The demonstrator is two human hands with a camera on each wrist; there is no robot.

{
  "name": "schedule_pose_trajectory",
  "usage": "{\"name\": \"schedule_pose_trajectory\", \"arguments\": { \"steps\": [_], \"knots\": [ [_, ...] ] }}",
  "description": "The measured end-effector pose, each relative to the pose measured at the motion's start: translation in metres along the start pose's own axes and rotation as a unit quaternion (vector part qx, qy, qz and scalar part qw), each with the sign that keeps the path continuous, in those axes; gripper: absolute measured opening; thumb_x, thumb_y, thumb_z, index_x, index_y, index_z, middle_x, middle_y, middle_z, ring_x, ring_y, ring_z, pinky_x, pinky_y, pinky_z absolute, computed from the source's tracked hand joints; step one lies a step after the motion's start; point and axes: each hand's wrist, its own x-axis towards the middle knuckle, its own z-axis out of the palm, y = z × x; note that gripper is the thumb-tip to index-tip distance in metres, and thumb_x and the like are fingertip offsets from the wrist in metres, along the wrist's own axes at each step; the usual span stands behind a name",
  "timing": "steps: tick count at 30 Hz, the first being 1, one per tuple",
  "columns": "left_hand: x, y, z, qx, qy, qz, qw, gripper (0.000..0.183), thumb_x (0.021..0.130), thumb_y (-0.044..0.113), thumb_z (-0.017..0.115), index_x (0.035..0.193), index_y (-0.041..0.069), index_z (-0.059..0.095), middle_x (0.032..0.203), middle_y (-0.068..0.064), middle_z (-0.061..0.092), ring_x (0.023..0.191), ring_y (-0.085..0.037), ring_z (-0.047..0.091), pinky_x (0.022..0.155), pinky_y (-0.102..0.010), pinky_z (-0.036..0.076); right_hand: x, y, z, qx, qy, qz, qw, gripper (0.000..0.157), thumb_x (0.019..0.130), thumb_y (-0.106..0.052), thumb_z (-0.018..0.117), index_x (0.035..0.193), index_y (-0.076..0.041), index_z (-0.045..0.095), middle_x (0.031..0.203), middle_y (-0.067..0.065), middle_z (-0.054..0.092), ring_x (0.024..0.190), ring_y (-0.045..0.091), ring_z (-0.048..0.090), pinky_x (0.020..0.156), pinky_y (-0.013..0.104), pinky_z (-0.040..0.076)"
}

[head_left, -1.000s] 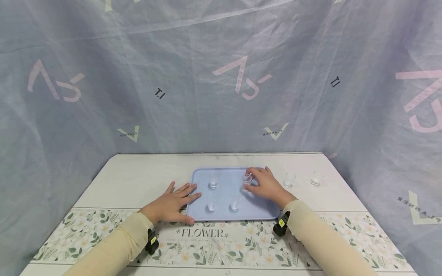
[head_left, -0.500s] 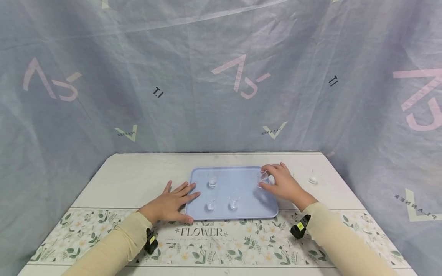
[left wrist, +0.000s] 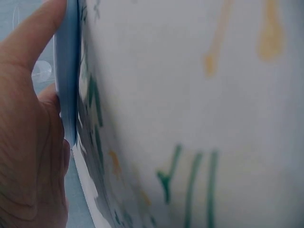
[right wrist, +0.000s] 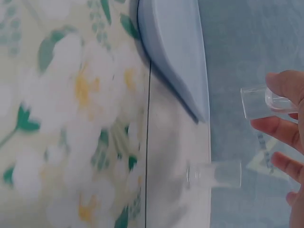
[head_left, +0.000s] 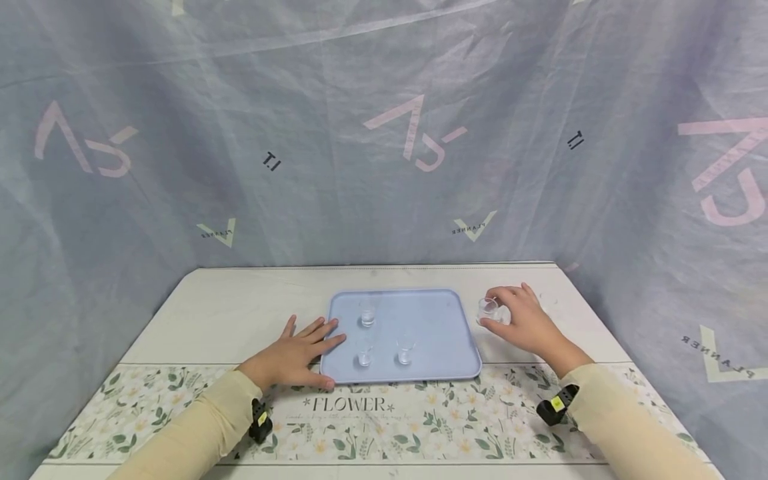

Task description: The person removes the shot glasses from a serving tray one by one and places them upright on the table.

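Note:
My right hand (head_left: 528, 323) pinches a small clear shot glass (right wrist: 255, 101) between thumb and fingers, off to the right of the light blue tray (head_left: 444, 333). A second shot glass (right wrist: 213, 174) stands on the table close by and is partly covered by the held one in the head view. On the tray stand three more: a back-left glass (head_left: 368, 316), a front-left glass (head_left: 364, 356) and a front-middle glass (head_left: 405, 353). With fingers spread, my left hand (head_left: 291, 357) rests at the tray's left edge. In the left wrist view its thumb touches the tray rim (left wrist: 66, 71).
A white cloth with a floral strip (head_left: 360, 427) covers the table under the tray. Another clear glass (head_left: 547, 301) shows faintly behind the right hand. A grey-blue curtain (head_left: 336, 167) with printed letters hangs at the back and sides.
My right hand has lifted the back-right glass off the tray and carried it rightward past the tray's edge. The left hand keeps its place.

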Motion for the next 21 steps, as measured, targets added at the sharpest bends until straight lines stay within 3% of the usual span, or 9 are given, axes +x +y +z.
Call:
{"name": "schedule_pose_trajectory", "arguments": {
  "steps": [8,17,21],
  "knots": [
    [-0.001,0.001,0.000,-0.003,-0.002,-0.011,0.9999,0.094,0.084,0.077,0.059,0.160,0.026,0.035,0.168,-0.007,0.020,0.153,-0.038,0.017,0.110,-0.078,0.000,-0.021,0.022,-0.013,-0.016,0.022,0.020,0.999,0.042,0.085,-0.025,0.082,0.117,-0.006,0.062,0.103,0.012,0.066,0.105,0.037,0.057,0.113,0.068,0.016],
    [-0.001,0.002,-0.003,-0.009,-0.003,-0.013,0.9999,0.094,0.084,0.075,0.061,0.159,0.025,0.036,0.168,-0.008,0.021,0.153,-0.040,0.017,0.110,-0.079,0.002,-0.043,0.046,-0.027,-0.030,0.073,0.026,0.996,0.045,0.079,-0.018,0.085,0.114,-0.003,0.062,0.102,0.016,0.067,0.108,0.043,0.054,0.111,0.071,0.019],
    [0.000,0.002,-0.003,-0.009,-0.003,-0.011,0.9999,0.094,0.084,0.075,0.061,0.159,0.025,0.036,0.168,-0.008,0.021,0.153,-0.040,0.018,0.110,-0.079,0.002,-0.052,0.057,-0.031,-0.038,0.079,0.035,0.995,0.046,0.079,-0.020,0.085,0.115,-0.002,0.062,0.102,0.016,0.067,0.107,0.043,0.054,0.110,0.067,0.022]
  ]
}}
